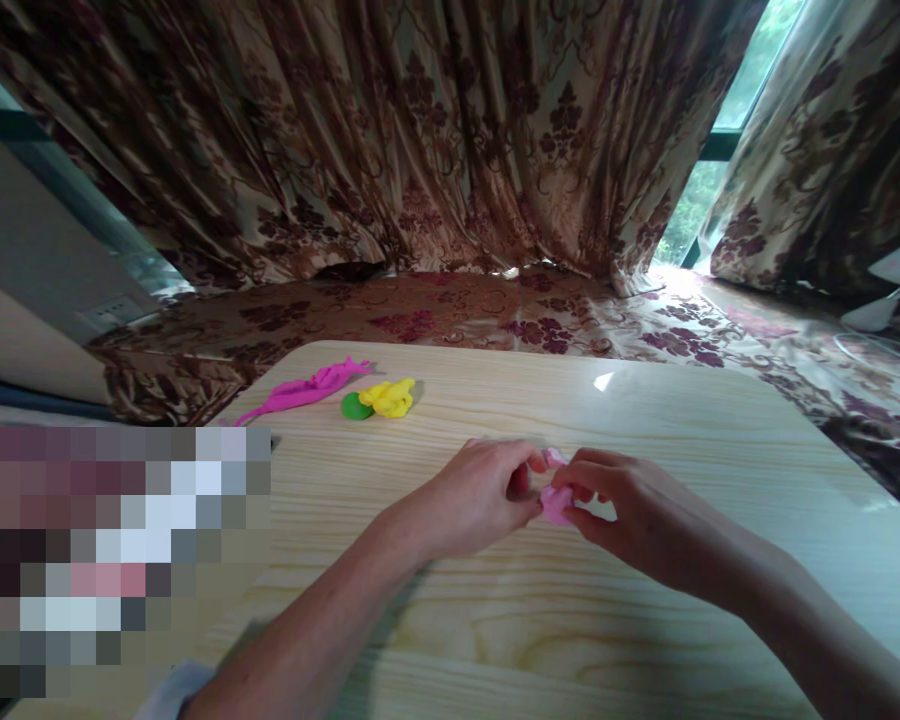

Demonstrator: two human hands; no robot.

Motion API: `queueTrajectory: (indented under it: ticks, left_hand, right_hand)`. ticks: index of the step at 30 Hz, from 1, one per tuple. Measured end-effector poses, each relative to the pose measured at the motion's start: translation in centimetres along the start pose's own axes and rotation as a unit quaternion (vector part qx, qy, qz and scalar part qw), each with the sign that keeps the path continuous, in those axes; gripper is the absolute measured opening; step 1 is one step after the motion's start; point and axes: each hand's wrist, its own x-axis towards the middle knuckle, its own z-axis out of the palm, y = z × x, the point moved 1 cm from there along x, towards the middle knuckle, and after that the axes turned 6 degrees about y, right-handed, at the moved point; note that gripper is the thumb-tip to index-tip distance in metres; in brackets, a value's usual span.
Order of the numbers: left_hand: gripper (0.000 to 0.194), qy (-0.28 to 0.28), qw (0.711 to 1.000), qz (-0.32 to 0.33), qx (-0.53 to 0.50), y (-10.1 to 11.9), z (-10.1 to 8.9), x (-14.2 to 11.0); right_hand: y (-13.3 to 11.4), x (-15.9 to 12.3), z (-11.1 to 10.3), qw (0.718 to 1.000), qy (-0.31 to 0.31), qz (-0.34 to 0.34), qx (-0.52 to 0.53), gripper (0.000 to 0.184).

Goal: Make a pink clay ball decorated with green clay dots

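Near the middle of the table, a small lump of light pink modelling clay [557,505] is between my two hands. My left hand [487,495] comes in from the left, its fingers curled and pinching the clay's left edge. From the right, my right hand [622,500] grips the same lump between thumb and fingers. Parts of the clay are hidden behind the fingertips. Farther back on the left lie a long, twisted magenta strip [307,388], a crumpled yellow piece [391,398] and a round green piece [355,406], which touches the yellow one.
The light wood-grain table [495,620] has rounded far corners. Behind it are a flower-patterned cloth surface [435,310] and long patterned curtains [420,130]. A white lamp-like object [870,310] stands at the far right. A blurred patch covers the lower left.
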Motion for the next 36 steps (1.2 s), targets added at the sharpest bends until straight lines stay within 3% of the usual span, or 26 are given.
queueTrajectory:
  ticks: [12, 15, 17, 20, 23, 26, 29, 32, 36]
  left_hand:
    - [0.007, -0.003, 1.0, 0.009, -0.003, -0.3, 0.2, 0.2]
    - [0.004, -0.002, 1.0, 0.006, -0.015, -0.4, 0.1, 0.1]
    - [0.004, 0.004, 1.0, -0.002, -0.027, -0.3, 0.0, 0.1]
    - [0.011, 0.02, 0.999, -0.015, -0.046, 0.1, 0.4, 0.2]
    - [0.01, 0.03, 0.997, -0.005, -0.068, 0.9, 1.2, 0.4]
    - [0.008, 0.03, 0.996, 0.025, -0.077, 1.7, 1.4, 0.5]
    - [0.015, 0.032, 0.998, 0.015, -0.059, 1.2, -0.1, 0.5]
    - [0.017, 0.089, 0.996, -0.029, -0.005, -0.6, -2.6, 0.5]
    - [0.018, 0.065, 0.997, -0.032, 0.011, -2.9, -3.8, 0.9]
  right_hand:
    - [-0.4, 0.2, 1.1, 0.997, 0.003, -0.048, -0.053, 0.012]
    - [-0.3, -0.1, 0.8, 0.999, 0.006, -0.038, -0.018, 0.012]
    - [-0.1, -0.3, 0.2, 0.999, 0.009, -0.031, 0.014, 0.022]
    - [0.9, -0.5, -1.0, 0.999, 0.041, -0.009, 0.025, 0.033]
    - [2.6, -0.4, -1.8, 0.994, 0.109, 0.033, 0.003, 0.03]
    - [4.3, -0.2, -1.6, 0.991, 0.119, 0.056, -0.015, 0.027]
    - [5.3, -0.1, -0.8, 0.992, 0.112, 0.057, -0.021, 0.025]
    - [5.6, 0.1, -0.2, 0.991, 0.125, 0.054, -0.016, 0.025]
    - [5.4, 0.4, 0.6, 0.988, 0.145, 0.045, 0.003, 0.024]
